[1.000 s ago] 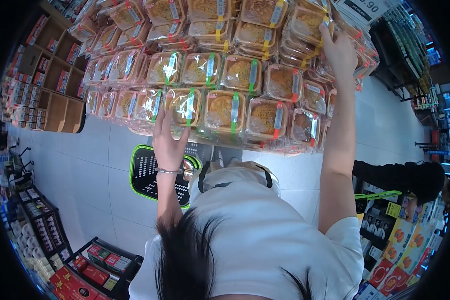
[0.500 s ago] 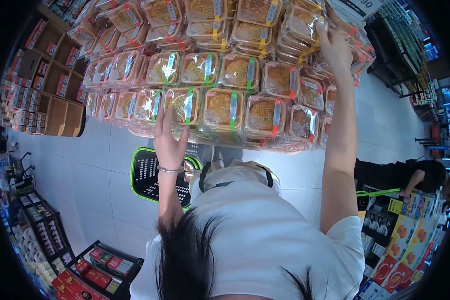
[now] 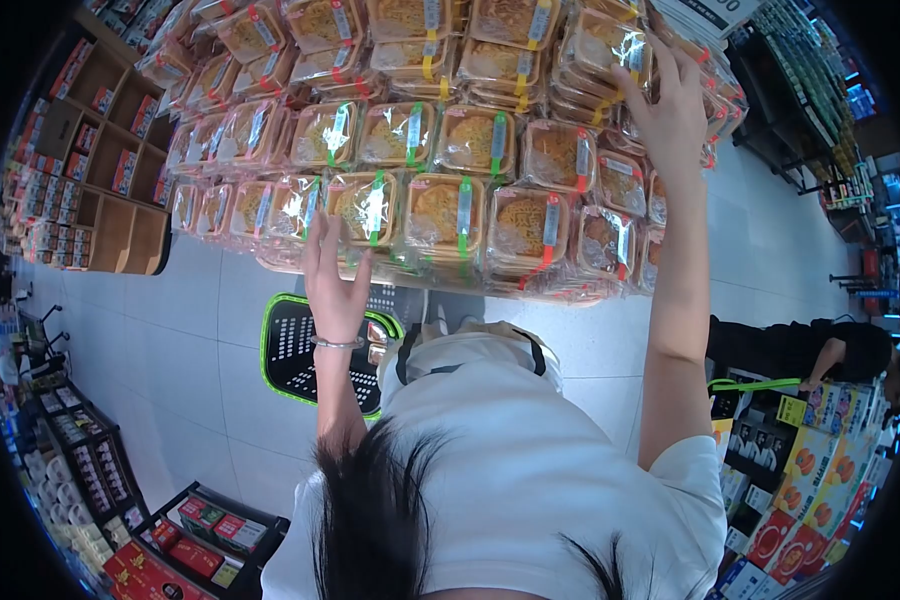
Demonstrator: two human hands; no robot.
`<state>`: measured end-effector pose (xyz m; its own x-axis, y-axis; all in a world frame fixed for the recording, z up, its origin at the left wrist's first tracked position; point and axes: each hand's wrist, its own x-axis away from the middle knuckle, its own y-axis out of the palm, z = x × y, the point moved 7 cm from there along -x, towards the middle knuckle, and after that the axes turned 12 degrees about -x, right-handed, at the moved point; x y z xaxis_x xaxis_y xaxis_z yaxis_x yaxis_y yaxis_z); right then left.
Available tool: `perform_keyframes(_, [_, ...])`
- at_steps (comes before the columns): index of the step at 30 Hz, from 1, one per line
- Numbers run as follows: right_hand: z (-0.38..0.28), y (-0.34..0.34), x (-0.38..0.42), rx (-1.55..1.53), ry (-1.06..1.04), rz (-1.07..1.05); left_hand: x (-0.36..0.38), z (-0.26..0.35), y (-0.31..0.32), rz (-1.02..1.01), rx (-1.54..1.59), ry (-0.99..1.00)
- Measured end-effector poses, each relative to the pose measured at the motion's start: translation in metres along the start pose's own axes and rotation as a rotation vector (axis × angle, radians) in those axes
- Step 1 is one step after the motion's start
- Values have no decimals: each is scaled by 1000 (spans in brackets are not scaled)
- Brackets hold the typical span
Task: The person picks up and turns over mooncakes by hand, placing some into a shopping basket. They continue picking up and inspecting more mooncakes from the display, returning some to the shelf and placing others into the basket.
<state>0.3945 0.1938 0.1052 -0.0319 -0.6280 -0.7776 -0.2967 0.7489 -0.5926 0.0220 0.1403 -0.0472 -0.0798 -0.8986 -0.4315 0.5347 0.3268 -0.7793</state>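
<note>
Wrapped trays of food are piled in rows across the top of the view. My right hand (image 3: 667, 110) is at the right side of the pile with its fingers spread, beside a stacked tray with a yellow strip (image 3: 600, 45). Nothing is seen in its grasp. Lower down, my left hand (image 3: 338, 285) has its fingers apart at the front edge, just below a tray with a green strip (image 3: 362, 208). A bracelet (image 3: 337, 343) circles the left wrist. Beneath that arm, a black basket with a green rim (image 3: 266, 345) holds some packs.
Wooden shelves (image 3: 120, 230) stand at the left. At the right a person in dark clothes (image 3: 790, 348) holds a green handle (image 3: 760, 385) near colourful boxes (image 3: 810, 455). Red boxes (image 3: 195, 555) are at lower left. A price sign (image 3: 715, 12) is at the top right.
My right hand's fingers have spread and moved slightly off the tray they were touching. My left hand has shifted slightly down and left, away from the front trays.
</note>
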Motion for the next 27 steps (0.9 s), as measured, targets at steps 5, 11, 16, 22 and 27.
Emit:
perform_keyframes(5, [2,15,8,-63,-53,-95,4,7,1,13,-131,99])
perform_keyframes(11, [15,26,10,-142,-10,-167,9,8,3,40,-113,53])
perform_keyframes(16, [17,27,11,-224,52,-184,10,7,3,74,-77,47])
perform_keyframes(22, [11,24,13,-195,27,-193,12,7,-1,77,-61,60])
perform_keyframes(27, [5,16,15,-42,-14,-165,15,5,-2,74,-61,67])
